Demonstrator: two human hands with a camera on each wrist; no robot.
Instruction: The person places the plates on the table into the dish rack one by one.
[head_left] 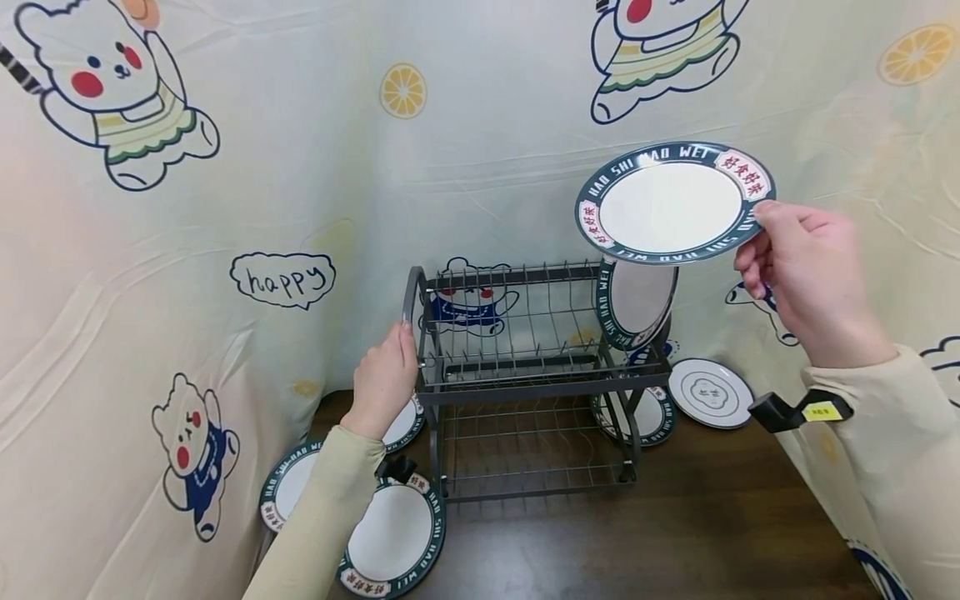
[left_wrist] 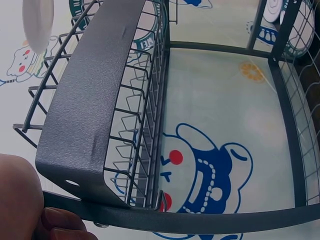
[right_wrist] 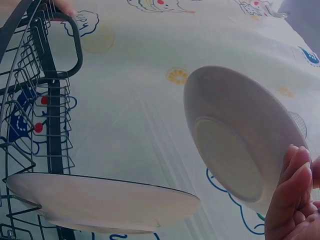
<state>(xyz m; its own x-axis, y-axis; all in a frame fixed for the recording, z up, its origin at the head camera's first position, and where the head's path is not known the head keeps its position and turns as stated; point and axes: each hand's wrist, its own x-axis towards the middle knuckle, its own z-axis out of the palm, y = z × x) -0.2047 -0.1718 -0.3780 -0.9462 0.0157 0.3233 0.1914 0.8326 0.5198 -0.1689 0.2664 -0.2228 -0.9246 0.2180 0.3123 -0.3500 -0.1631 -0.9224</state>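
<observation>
High over the right end of the dish rack, my right hand (head_left: 813, 279) pinches the rim of a white plate (head_left: 671, 208) with a dark green lettered border. Its pale underside faces the camera in the right wrist view. My left hand (head_left: 384, 379) grips the upright side handle at the left of the black two-tier dish rack (head_left: 540, 387); curled fingers (left_wrist: 60, 220) show below the bar in the left wrist view. One bordered plate (head_left: 641, 304) stands on edge at the right end of the upper tier, just below the held plate.
Left of the rack, bordered plates (head_left: 393, 533) lie on the dark wooden table (head_left: 712, 517). Behind its right legs are another bordered plate (head_left: 652, 417) and a white plate with a line drawing (head_left: 711, 393). A printed cloth (head_left: 480, 167) hangs close behind and at both sides.
</observation>
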